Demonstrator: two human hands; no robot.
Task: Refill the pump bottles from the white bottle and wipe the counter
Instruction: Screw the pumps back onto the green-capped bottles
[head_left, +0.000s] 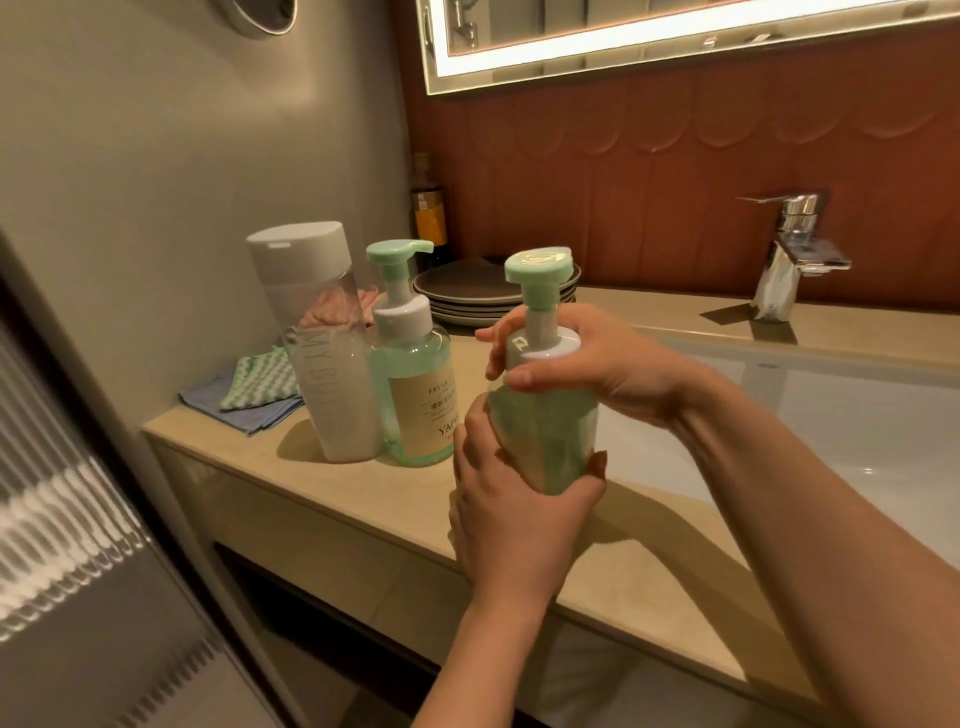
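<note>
Above counter (363, 499) edge beside sink (831, 415), gripping pump bottle (540, 431) low with left hand (509, 514), clamping right hand (597, 364) round its white collar. Off to the left, seeing second pump bottle (415, 384) and white bottle (327, 364) upright on counter, side by side, cloths (249, 389) behind them.

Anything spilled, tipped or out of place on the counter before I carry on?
No spill shows on the counter. The white bottle and the spare pump bottle stand upright with tops on. The held pump bottle looks intact. The one oddity is a stack of plates at the back, unusual beside a washbasin.
</note>
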